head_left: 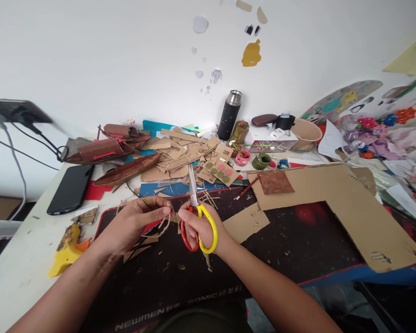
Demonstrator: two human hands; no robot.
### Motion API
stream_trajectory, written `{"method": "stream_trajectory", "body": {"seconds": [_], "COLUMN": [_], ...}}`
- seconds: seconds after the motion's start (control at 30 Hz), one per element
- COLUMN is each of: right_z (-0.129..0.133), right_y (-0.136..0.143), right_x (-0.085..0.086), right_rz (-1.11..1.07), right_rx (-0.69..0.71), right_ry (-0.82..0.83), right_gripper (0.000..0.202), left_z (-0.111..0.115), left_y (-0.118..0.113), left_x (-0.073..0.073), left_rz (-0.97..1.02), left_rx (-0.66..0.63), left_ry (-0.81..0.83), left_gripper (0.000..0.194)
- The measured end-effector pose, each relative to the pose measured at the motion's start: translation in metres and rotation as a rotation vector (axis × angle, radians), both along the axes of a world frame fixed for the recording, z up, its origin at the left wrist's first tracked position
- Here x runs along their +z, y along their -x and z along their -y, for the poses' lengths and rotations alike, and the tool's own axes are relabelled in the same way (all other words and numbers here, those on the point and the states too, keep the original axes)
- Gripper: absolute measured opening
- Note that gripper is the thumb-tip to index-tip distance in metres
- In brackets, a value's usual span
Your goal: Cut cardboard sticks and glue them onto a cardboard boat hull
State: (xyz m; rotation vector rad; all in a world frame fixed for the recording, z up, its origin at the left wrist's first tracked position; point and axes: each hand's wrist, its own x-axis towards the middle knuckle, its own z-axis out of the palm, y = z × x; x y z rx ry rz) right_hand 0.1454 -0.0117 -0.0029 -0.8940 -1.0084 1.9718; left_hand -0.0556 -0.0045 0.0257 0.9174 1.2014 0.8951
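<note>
In the head view, a length of twine was held pinched between the thumb and forefinger of the left hand, with a loop of it hanging just below the fingertips. A pair of scissors was gripped in the right hand, its fingers curled about the red and yellow handles and its blades pointed to the far side, close together. The twine and the scissors were held just beside each other above a dark mat, which was laid on the white surface; whether they touched could not be told.

On the far side, cardboard scraps were heaped, with brown model boats set to their left. A phone was placed at the left, and a yellow tool with an orange trigger lay nearer. A black flask was stood by the wall, near a pink paint pot and a green paint pot. At the right, a brown painted square was rested on a large cut cardboard sheet.
</note>
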Motion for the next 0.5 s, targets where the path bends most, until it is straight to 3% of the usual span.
{"method": "stream_trajectory", "body": {"seconds": [0.27,0.5], "right_z": [-0.0016,-0.0002], "right_y": [0.0038,0.0043], "right_x": [0.0008,0.003], "right_rz": [-0.041,0.005], "right_rx": [-0.051,-0.027], "right_ry": [-0.008,-0.021], "right_gripper": [0.053,0.046], "left_z": [0.0057,0.0035], "left_y": [-0.0063,-0.0083], "left_x": [-0.0004,0.0033], "left_rz": [-0.021,-0.104], "left_rx": [-0.09,-0.164], "left_ry": [0.127,0.142], "left_gripper": [0.04,0.035]}}
